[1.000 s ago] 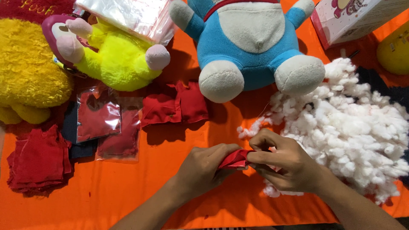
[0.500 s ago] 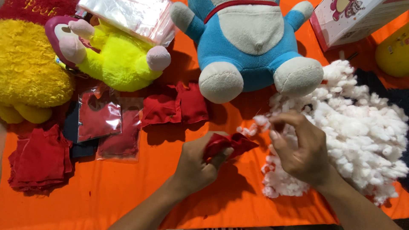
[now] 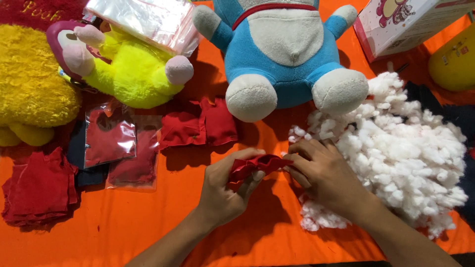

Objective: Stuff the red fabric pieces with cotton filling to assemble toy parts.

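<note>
1. Red fabric — a small red cloth pouch [image 3: 255,167] — sat bunched between both hands just above the orange table cover [image 3: 148,222], its long axis running roughly left to right.
2. The left hand [image 3: 228,190] gripped the pouch from below and behind, fingers curled tight round its left end, thumb on top.
3. The right hand [image 3: 324,173] met the pouch at its right end, fingertips pinched narrow against the cloth; whether they held any stuffing there could not be told.
4. White fibre stuffing [image 3: 396,148] lay heaped directly to the right of the right hand, touching its back and wrist — so the right hand was much the nearer to it, the left well apart.
5. Around the hands: more flat red cloth pieces [image 3: 200,126] beyond the pouch, a stack of red cloth [image 3: 39,190] far left, red pieces in clear plastic bags [image 3: 110,141], a blue and white plush toy [image 3: 292,54], a yellow-green plush toy [image 3: 128,69].
</note>
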